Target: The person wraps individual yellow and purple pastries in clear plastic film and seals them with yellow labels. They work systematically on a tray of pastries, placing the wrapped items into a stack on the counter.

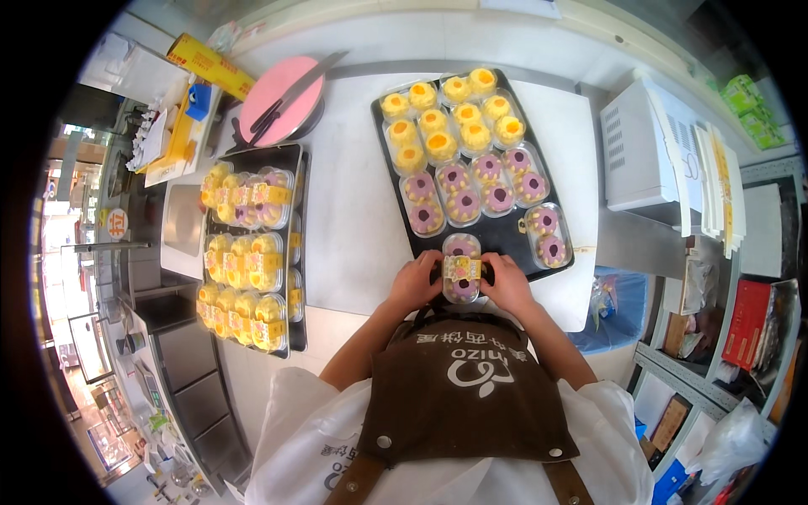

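Note:
Between my two hands is a clear plastic box of purple cakes (461, 246) with a yellow printed paper band (462, 268) across its middle. My left hand (416, 281) grips its left side, and my right hand (507, 283) closes on its right side. The box is at the near edge of a black tray (505, 231). On that tray, clear boxes of purple cakes (455, 192) form the middle row, with boxes of yellow cakes (436, 133) behind them. One more box of purple cakes (551, 236) lies at the tray's right.
Left of the white table (345, 168), a second black tray (301, 324) carries several banded cake boxes (244, 261). A long knife (307, 82) lies on a pink round turntable (278, 88) at the back left. Right of the table stand a white appliance (640, 151) and a blue-lined bin (619, 316).

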{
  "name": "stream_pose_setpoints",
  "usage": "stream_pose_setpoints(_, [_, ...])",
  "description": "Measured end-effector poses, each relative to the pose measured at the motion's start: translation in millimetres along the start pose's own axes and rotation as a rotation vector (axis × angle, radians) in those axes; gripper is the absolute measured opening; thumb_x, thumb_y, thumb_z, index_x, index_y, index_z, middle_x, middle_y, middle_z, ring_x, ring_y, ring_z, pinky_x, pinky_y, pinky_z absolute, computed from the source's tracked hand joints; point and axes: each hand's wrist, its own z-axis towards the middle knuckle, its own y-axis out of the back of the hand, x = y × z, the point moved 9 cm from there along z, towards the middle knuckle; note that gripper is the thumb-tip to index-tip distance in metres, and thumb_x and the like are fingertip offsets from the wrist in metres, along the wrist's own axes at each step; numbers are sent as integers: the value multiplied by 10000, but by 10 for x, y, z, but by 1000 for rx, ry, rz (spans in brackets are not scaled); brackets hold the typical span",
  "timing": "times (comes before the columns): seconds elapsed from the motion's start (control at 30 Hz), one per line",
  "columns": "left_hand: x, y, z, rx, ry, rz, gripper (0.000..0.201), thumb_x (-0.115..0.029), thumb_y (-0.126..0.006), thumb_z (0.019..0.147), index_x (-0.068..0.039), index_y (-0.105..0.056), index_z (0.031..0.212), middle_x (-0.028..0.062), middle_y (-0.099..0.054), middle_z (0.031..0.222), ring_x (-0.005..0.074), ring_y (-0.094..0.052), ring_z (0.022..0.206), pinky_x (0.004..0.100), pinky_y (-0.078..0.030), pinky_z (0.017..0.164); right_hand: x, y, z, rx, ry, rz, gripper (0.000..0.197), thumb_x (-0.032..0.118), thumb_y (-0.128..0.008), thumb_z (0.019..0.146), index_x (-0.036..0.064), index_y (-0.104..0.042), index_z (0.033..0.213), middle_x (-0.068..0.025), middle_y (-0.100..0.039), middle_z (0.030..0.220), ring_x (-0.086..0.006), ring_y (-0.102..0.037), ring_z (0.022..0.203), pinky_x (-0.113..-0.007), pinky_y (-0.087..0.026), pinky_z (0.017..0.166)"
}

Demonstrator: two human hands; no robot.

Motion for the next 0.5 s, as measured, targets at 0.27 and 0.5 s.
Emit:
stream_pose_setpoints(0.27, [-174, 171, 86, 29, -84, -41, 441, -166, -758, 851, -104, -546, 1233, 104, -580, 1406, 349, -669, 1117, 443, -568, 904, 36, 107, 1, -20, 3, 42, 508, 181, -772, 810, 93, -569, 1266, -183, -697, 1080, -390, -660, 1058, -471, -547, 890])
stream_pose_setpoints(0.5, [-229, 259, 21, 153, -4, -497, 530, -67, -818, 841, -87, -496, 1262, 132, -474, 1519, 277, -616, 1279, 395, -602, 938, 327, 388, 4, 36, 1, 190, 478, 145, -773, 820, 75, -577, 1250, -178, -709, 1069, -360, -700, 1014, -436, -561, 868])
